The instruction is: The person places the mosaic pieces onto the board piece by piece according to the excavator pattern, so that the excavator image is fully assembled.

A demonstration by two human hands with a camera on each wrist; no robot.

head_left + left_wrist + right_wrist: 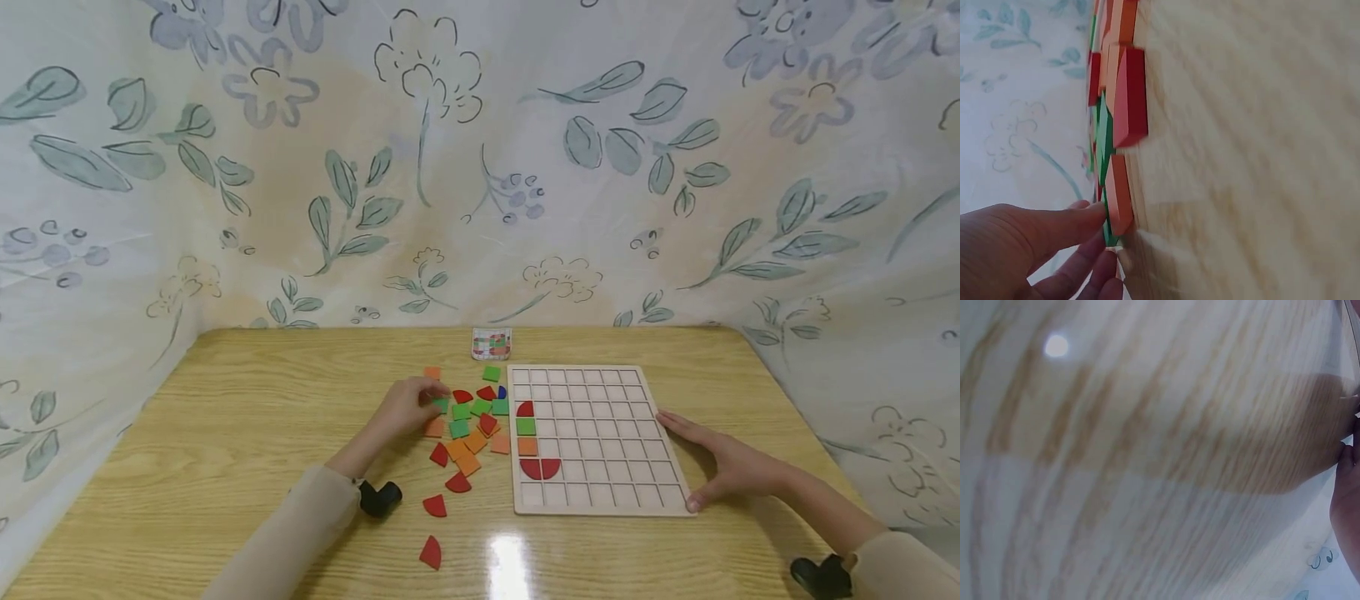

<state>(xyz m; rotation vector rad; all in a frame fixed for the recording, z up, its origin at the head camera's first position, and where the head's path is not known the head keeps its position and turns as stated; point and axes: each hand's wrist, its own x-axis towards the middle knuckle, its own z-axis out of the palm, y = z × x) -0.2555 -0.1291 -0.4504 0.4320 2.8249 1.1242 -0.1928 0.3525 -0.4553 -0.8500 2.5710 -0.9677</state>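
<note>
At the far left of a loose group of tiles, my left hand [411,405] pinches a green square tile [441,406] between thumb and fingers. The left wrist view shows this green tile [1110,239] partly hidden behind an orange tile [1120,195]. My right hand [731,460] rests at the right edge of a pale wooden grid board [600,442], fingers extended, the thumb at its near corner. In the board's left columns lie red quarter-circle tiles [531,469], a green square [526,427] and an orange square [527,447].
Several loose red, orange and green tiles [467,462] spread between my left hand and the board, some overlapping. A blue piece [502,392] lies by the board's left edge. Behind them is a small pattern card [492,343]. Floral cloth [480,167] hangs behind the wooden table [247,400].
</note>
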